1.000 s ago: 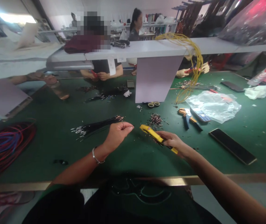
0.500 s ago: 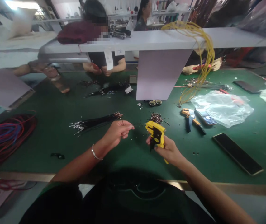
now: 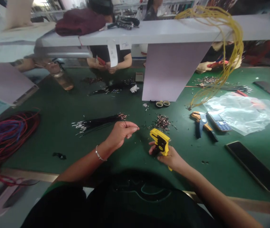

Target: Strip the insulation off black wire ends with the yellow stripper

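Observation:
My left hand [image 3: 122, 134] pinches a thin black wire [image 3: 125, 123], its end just past my fingertips. Behind that hand lies a bundle of black wires [image 3: 99, 122], with silvery ends on the left and coppery ends on the right. My right hand [image 3: 169, 156] is wrapped around a yellow and black wire stripper [image 3: 160, 141], whose head points up and left, apart from the wire. Just beyond the tool is a pile of small cut bits [image 3: 162, 122]. Part of the wire is hidden by my left fingers.
Blue-orange pliers [image 3: 203, 125], a keypad phone [image 3: 218, 121] and a dark smartphone [image 3: 254, 166] lie to the right, near a clear plastic bag [image 3: 241, 110]. Red and blue wire coils [image 3: 9, 136] sit left. A white shelf [image 3: 149, 30] with a support panel [image 3: 173, 72] crosses the far side; co-workers' hands are behind.
The view has shifted, so most table items appear displaced. The wire stripper sits slightly lower and farther from the pile of bits. Both hands keep their hold.

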Action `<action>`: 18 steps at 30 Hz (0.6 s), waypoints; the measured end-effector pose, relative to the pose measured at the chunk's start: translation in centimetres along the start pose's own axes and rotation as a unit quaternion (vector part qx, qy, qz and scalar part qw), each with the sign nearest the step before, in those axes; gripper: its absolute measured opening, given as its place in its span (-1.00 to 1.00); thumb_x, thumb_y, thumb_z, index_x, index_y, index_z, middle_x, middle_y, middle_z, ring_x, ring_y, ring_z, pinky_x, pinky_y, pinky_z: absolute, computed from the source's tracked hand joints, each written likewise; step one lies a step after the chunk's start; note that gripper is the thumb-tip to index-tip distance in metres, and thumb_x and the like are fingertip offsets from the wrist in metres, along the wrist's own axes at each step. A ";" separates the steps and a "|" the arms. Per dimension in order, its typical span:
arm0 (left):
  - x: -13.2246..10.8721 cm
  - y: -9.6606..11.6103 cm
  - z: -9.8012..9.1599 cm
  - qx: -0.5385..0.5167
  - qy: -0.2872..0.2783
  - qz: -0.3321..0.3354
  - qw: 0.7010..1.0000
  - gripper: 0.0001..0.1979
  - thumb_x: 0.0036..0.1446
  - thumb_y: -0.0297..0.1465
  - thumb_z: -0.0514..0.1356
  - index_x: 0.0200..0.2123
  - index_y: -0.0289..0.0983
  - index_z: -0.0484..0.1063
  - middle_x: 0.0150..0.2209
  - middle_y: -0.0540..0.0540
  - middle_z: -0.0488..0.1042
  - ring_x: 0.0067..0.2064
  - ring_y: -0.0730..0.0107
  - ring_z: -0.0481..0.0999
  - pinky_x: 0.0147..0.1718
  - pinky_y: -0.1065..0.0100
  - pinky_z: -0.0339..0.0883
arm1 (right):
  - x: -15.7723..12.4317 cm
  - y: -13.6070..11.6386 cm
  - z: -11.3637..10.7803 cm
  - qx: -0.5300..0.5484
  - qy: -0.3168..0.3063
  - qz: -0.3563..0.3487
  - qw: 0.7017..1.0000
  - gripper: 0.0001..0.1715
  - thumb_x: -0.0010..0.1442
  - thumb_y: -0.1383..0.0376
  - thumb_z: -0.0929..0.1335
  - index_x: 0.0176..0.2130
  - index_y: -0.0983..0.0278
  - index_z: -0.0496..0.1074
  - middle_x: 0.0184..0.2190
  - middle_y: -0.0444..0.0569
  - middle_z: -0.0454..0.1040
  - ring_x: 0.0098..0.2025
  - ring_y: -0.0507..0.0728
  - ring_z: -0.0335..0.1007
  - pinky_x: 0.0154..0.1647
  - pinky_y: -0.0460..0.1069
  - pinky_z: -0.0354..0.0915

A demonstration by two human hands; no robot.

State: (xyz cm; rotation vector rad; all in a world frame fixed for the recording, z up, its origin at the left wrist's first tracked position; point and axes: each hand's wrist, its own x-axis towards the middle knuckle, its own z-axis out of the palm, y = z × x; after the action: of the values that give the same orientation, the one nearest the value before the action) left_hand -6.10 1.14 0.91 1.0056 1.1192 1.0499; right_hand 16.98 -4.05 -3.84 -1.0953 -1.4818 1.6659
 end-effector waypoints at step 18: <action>-0.7 1.2 -0.1 0.169 -0.069 0.091 0.979 -0.94 -0.07 -0.43 0.31 -0.46 -0.23 0.62 -0.52 -0.03 0.53 -0.49 0.52 0.36 -0.51 0.44 0.20 | 0.7 -2.0 1.0 0.238 -0.174 0.072 0.953 -0.37 -0.25 0.50 0.31 -0.09 0.37 0.45 -0.40 -0.01 0.58 -0.34 0.20 0.51 -0.20 0.11 0.30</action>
State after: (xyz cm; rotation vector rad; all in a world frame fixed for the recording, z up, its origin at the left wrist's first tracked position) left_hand -6.46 0.68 2.23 1.4522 1.1279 0.9333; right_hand 15.63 -3.64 -2.00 -0.6788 -1.1159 2.2591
